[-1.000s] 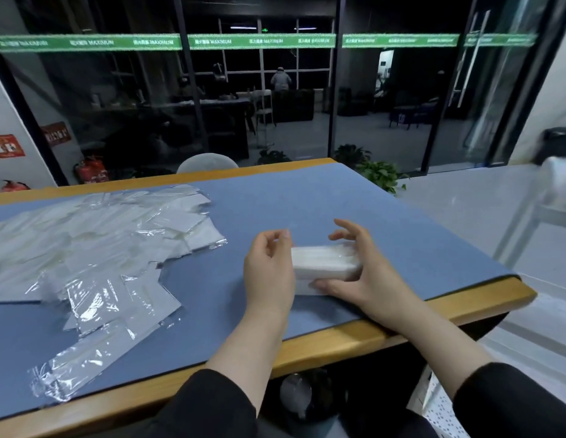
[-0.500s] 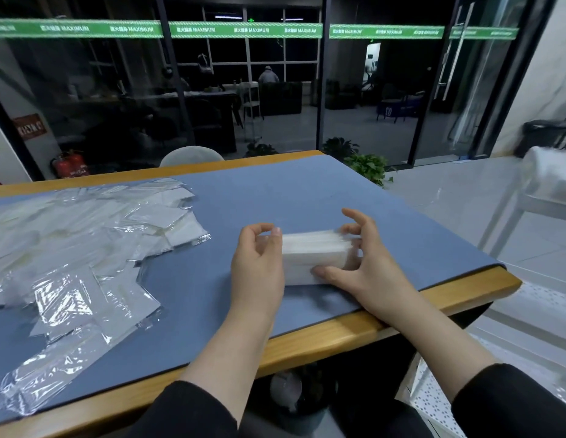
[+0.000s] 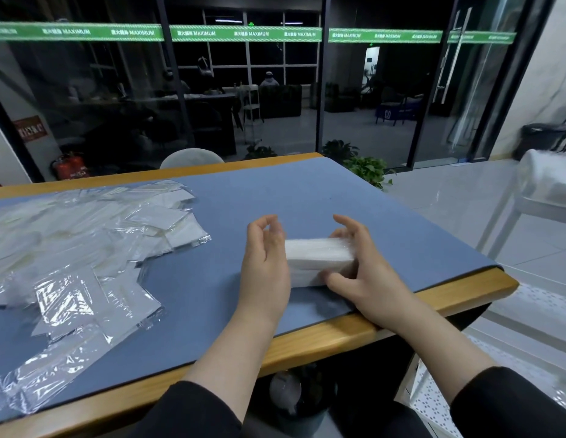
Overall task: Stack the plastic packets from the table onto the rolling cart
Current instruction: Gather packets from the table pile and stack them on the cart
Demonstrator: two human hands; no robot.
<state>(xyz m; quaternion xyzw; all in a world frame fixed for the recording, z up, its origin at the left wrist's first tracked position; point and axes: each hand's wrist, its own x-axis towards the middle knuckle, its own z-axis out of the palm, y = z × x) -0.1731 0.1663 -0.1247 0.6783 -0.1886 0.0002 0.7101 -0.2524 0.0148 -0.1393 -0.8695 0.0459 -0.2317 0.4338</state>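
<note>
A: We see a neat white stack [image 3: 318,259] of packets standing on the blue mat [image 3: 307,200], near the front right corner of the table [image 3: 465,295].

B: And both hands are on it. The left hand [image 3: 266,263] is set against the stack's left end, palm inward, fingers curled above the top edge with thumb and fingertips close together. We cannot tell whether those fingertips touch the stack or only each other.

A: The right hand [image 3: 367,279] is clearer. Its thumb lies along the near lower edge of the stack, its fingers arch over the far right end, and the stack sits gripped between them.

B: So we call the stack held from both ends, resting on the mat, not lifted.

A: To the left we have the loose packets [image 3: 85,248], clear plastic with white inserts, overlapping in a wide heap that runs off the left edge of the view. The heap lies well apart from the stack, with bare mat between.

B: On the far right we see the cart [image 3: 528,210], a white frame standing on the floor beside the table, with a pale bundle [image 3: 550,175] on its top shelf. It is blurred, so we cannot tell what the bundle is.
</note>
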